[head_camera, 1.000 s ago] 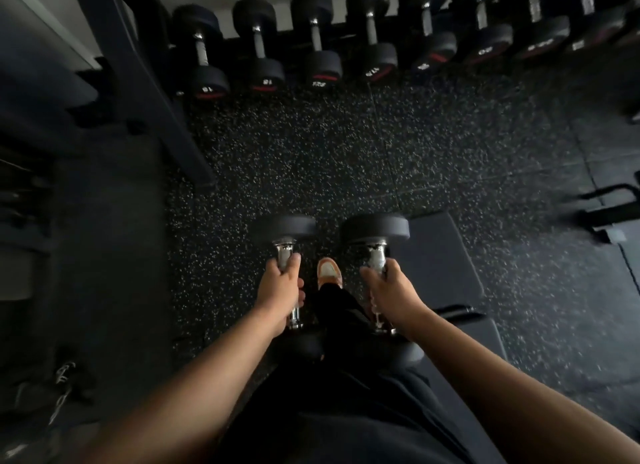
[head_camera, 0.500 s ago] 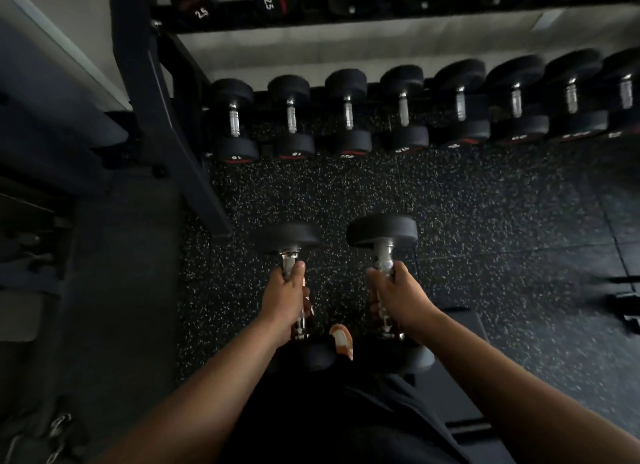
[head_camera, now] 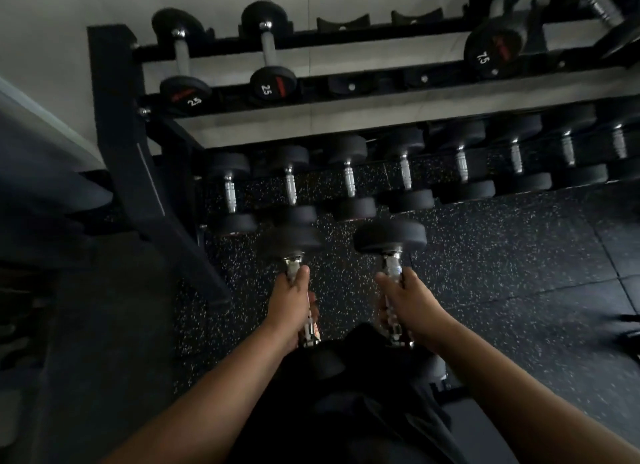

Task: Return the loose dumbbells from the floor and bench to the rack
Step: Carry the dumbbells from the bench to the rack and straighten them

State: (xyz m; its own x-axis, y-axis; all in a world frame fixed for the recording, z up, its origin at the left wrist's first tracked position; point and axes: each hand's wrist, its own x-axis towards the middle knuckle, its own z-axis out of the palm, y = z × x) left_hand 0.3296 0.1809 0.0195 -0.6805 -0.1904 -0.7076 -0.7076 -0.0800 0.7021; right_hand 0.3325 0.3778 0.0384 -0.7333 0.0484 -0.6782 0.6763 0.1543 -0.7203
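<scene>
Rack (head_camera: 138,172), black and two-tiered, fills the upper half of the view against a pale wall. Its lower tier holds a full row of black dumbbells (head_camera: 349,183) with chrome handles, set side by side just above the floor. The upper tier carries two small dumbbells marked 2.5 (head_camera: 266,58) at the left, then a pair of bare cradles (head_camera: 343,23), then a 7.5 dumbbell (head_camera: 491,44) further right. Floor (head_camera: 502,255) is dark rubber flecked with pale specks.

Both forearms reach forward from the bottom edge. Left hand (head_camera: 291,304) is closed around the chrome handle of one dumbbell (head_camera: 291,242), held off the floor with its far head pointing at the rack, just before the lower row. Right hand (head_camera: 412,307) grips a second dumbbell (head_camera: 389,236) the same way, parallel to the first and near it. The near heads of both sit low by the person's dark shorts (head_camera: 346,411), partly lost in shadow.
</scene>
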